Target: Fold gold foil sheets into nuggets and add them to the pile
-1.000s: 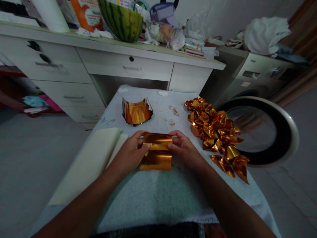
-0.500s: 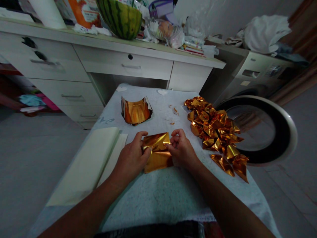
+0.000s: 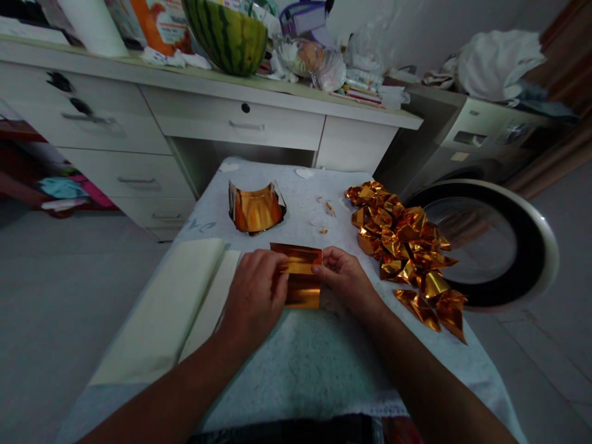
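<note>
Foil sheet (image 3: 300,275), shiny gold-orange, creased flat, fingers of left hand (image 3: 256,297) and right hand (image 3: 345,277) clamped on it.

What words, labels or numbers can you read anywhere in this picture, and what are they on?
No text can be read.
Orange package on the desk: print too blurred to read.
White cloth under the gold foil sheet: grey lettering at its left edge, partly cut off, not legible.
Washing machine: panel markings too small to read.
Books on the desk: no legible titles.
</note>
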{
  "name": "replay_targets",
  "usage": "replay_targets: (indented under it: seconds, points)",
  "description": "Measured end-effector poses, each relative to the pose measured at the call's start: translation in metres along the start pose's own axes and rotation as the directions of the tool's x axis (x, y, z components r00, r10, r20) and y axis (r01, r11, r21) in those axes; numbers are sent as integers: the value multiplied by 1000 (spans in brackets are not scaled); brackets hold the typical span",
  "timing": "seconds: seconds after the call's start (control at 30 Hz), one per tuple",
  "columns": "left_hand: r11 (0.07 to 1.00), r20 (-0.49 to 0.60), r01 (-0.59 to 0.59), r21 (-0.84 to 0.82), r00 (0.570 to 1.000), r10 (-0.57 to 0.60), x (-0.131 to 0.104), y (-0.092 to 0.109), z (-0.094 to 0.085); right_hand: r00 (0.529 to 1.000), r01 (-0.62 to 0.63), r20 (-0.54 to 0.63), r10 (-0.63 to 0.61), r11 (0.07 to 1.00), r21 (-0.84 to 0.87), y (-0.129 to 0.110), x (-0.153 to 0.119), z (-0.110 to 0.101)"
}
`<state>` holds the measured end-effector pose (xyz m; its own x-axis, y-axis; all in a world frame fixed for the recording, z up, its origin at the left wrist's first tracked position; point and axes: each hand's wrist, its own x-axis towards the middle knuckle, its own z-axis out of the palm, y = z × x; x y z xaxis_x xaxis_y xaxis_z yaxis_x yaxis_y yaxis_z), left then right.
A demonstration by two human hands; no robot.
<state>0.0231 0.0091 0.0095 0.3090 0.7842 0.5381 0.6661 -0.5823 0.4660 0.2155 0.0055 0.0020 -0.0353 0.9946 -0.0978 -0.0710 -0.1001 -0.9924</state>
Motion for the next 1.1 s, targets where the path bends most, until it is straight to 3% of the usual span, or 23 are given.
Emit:
replay_targets:
  seconds: [0.1,0.2,0.4,0.6,0.67,0.73,0.77,0.83,0.87,0.9,1.0,1.1]
  points:
    - [989,111,-130,-67,984,137,-3,6,3,998,-17,67,10,995,94,-2,-1,2]
    - [989,113,-117,-95,985,127,-5,10,4,990,-28,143,6,988,154,-5,-4,3]
    - [977,207,126,-169,974,-90,-1,12,-5,961,-116,273,51,966,229,-5,-13,2]
    - [916,193,329,-229,938,-289,5,12,-10,937,-106,347,42,980,168,-11,-18,6]
    - [899,192,356,-254,930,-314,6,12,-12,960,-62,278,30,992,107,-13,-17,6]
    - [876,186,383,-295,922,-340,6,10,-13,996,44,81,-43,999,-12,-13,-15,4]
    - [863,183,394,-316,918,-351,6,9,-13,992,107,-54,-112,990,-95,-13,-13,2]
    - [837,185,410,-362,912,-367,5,7,-14,924,169,-293,-244,951,-259,-12,-9,-2]
    - [821,193,418,-390,908,-371,4,6,-14,904,156,-339,-260,939,-306,-12,-8,-3]
    - [800,204,426,-422,905,-375,4,5,-13,910,136,-334,-245,939,-316,-12,-7,-5]
    - [711,255,467,-525,884,-393,2,2,-10,980,89,-162,-119,979,-185,-12,-7,-5]
    - [621,290,502,-602,862,-415,3,0,-6,992,58,-108,-60,998,-26,-11,-6,-3]
